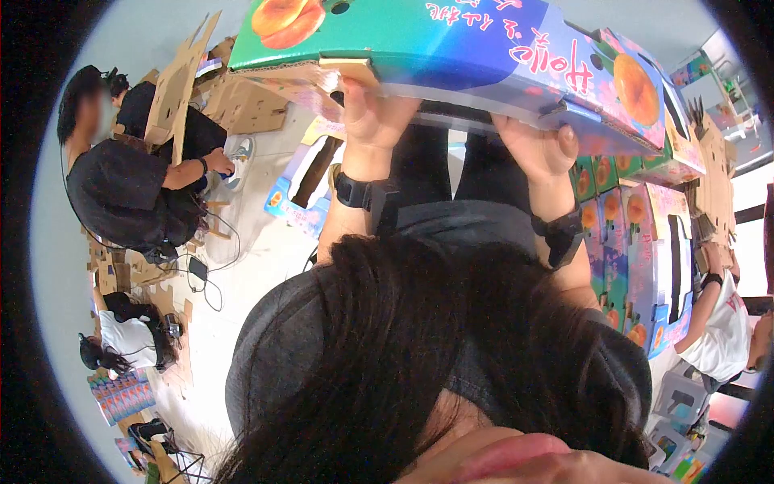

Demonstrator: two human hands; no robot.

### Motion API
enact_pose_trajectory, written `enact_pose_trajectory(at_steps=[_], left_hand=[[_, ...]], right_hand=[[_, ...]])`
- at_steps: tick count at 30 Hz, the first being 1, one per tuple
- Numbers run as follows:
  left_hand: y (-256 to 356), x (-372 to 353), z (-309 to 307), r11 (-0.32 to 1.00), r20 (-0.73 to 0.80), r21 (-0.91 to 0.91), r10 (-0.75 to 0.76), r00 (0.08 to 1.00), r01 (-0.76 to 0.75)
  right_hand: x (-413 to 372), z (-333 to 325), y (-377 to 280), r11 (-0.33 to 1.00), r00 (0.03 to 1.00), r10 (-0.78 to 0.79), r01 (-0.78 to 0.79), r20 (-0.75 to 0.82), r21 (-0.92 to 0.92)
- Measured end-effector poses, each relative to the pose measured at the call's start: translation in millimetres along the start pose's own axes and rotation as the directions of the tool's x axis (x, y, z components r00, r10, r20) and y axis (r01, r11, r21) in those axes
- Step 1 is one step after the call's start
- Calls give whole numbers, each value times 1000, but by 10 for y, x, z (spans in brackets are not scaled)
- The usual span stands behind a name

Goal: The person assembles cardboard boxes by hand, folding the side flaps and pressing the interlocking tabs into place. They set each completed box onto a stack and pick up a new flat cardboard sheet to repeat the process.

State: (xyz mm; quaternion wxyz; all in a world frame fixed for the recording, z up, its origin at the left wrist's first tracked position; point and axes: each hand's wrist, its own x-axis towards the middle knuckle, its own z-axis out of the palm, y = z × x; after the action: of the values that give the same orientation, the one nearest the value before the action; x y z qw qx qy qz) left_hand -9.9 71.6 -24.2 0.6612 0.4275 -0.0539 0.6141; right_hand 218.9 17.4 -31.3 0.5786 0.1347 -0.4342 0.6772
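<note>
Both my hands hold up a large printed fruit box (484, 56), coloured green, blue and pink, with peach pictures and pink lettering. My left hand (372, 113) grips the box's lower edge near a brown cardboard flap. My right hand (542, 152) grips the same edge further right, thumb on the blue side. Each wrist wears a black band. My dark hair and grey top fill the lower middle of the view.
A person in black (129, 185) sits at the left among brown cardboard pieces (242, 105), with cables on the floor. An open box (306, 181) lies on the floor. Stacked printed boxes (645, 250) stand at the right beside a person in white (717, 323). Another person (129, 339) sits lower left.
</note>
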Motion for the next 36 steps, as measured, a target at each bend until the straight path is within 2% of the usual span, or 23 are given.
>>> enact_pose_trajectory(at_steps=[1, 3, 6, 7, 10, 11, 13, 14, 15, 16, 18, 19, 20, 22, 23, 26, 27, 30, 32, 33, 34, 36], left_hand=[[0, 0, 8, 1000, 6, -3, 1, 1000, -1], [4, 20, 40, 1000, 24, -23, -13, 1000, 13], [31, 72, 189, 978, -50, -152, -149, 988, 140], [66, 100, 297, 980, -101, -126, -164, 981, 151], [176, 50, 334, 848, 50, -417, -339, 940, 328], [225, 12, 381, 831, 45, -399, -404, 914, 387], [316, -95, 436, 786, 124, -161, -583, 803, 596], [355, -115, 434, 733, 144, -31, -670, 728, 680], [293, -200, 274, 745, 352, 27, -631, 692, 666], [352, -295, 385, 792, 378, 184, -604, 702, 582], [490, -350, 615, 773, 451, 549, -593, 667, 317], [542, -297, 719, 712, 526, 702, -529, 666, 11], [508, -349, 781, 617, 566, 751, -420, 710, -234], [434, -403, 819, 377, 594, 794, -313, 741, -477], [391, -396, 818, 397, 598, 785, -288, 747, -475], [389, -446, 809, 558, 539, 785, -403, 740, -268], [464, -442, 868, 573, 571, 768, -408, 712, -287], [651, -472, 958, 791, 711, 583, -384, 590, -188], [885, -485, 1040, 887, 785, 442, -309, 538, -136], [1030, -406, 987, 909, 859, 376, -269, 435, -180], [1155, -520, 975, 928, 806, 312, -145, 574, -203], [1496, -676, 794, 905, 711, 259, 57, 701, -336]], right_hand=[[20, 42, -2, 1000, 1000, 7, -7, -17, -27], [39, 172, -80, 983, 988, 40, -66, -148, -172], [105, 143, -144, 950, 972, -24, -51, -235, -308], [132, 88, -147, 939, 969, -55, -32, -241, -343], [196, 27, -163, 965, 969, -115, 56, -220, -255], [208, 54, -175, 949, 956, -141, 56, -259, -309], [229, 117, -211, 907, 923, -201, 49, -329, -418], [219, 107, -228, 914, 922, -199, 53, -332, -402], [204, 84, -257, 920, 922, -199, 59, -333, -388], [193, 63, -283, 925, 922, -199, 65, -332, -375], [144, 72, -298, 921, 898, -227, 72, -377, -384], [106, 87, -296, 919, 885, -240, 74, -399, -388], [62, 91, -312, 910, 888, -222, 40, -402, -413], [-23, 104, -379, 886, 893, -183, -31, -410, -463], [-32, 117, -401, 895, 913, -175, -8, -369, -446], [-87, 286, -489, 896, 898, -189, -8, -397, -443], [-110, 384, -510, 873, 897, -202, -17, -394, -488], [-210, 481, -572, 846, 887, -211, -45, -411, -531], [-307, 369, -683, 858, 916, -143, -75, -376, -509], [-347, 330, -717, 871, 918, -125, -80, -377, -484], [-365, 314, -727, 885, 920, -106, -86, -378, -458], [-364, 347, -690, 884, 925, -97, -89, -367, -459]])
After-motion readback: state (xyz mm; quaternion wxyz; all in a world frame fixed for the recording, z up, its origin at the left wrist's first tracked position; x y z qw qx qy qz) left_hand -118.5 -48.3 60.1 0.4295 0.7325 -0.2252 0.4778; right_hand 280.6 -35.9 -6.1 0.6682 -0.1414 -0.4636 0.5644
